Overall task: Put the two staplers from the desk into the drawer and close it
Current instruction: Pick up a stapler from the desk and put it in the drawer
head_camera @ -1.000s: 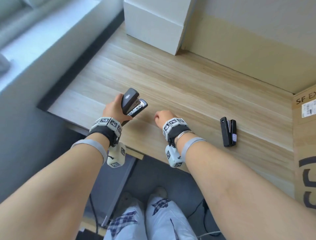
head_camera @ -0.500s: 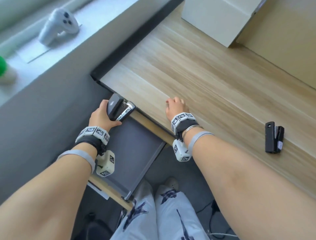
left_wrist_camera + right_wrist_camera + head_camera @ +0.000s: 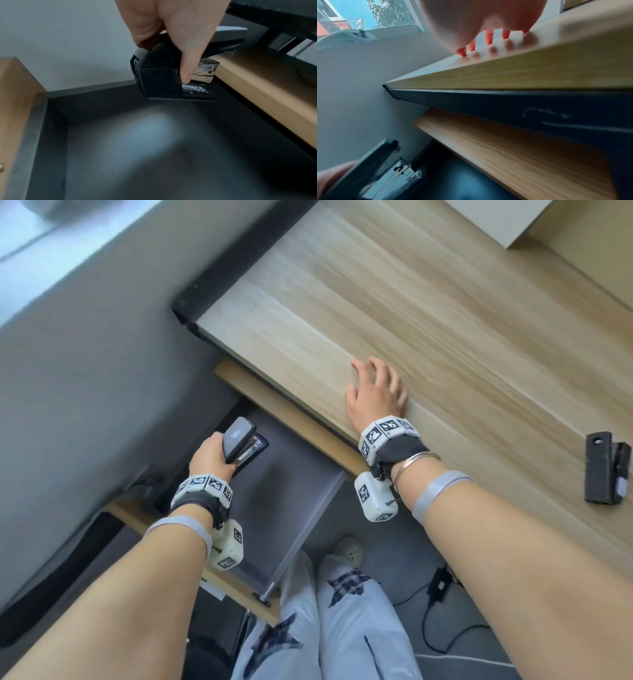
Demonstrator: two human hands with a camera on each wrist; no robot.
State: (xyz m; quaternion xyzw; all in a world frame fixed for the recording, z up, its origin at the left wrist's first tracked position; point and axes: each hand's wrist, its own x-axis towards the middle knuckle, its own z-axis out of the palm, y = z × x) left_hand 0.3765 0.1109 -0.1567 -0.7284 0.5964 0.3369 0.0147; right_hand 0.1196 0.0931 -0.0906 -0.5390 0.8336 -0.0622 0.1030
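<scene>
A grey wall (image 3: 89, 364) runs beside the wooden desk (image 3: 428, 313). Daylight falls through a window (image 3: 373, 14) (trees outside) onto the white sill (image 3: 41, 261). Cables (image 3: 431, 625) lie on the grey floor (image 3: 404, 570).

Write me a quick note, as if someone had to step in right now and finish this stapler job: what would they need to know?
Left hand: grips the first stapler over the far left corner of the open drawer; whether it touches the drawer floor is unclear.
Right hand: empty, fingers spread flat on the desk near its front edge.
Second stapler: lies on the desk, to the right of the right hand.
Done: drawer open, first stapler brought to it.
Left: release the first stapler, fetch the second, put it in, close the drawer.
</scene>
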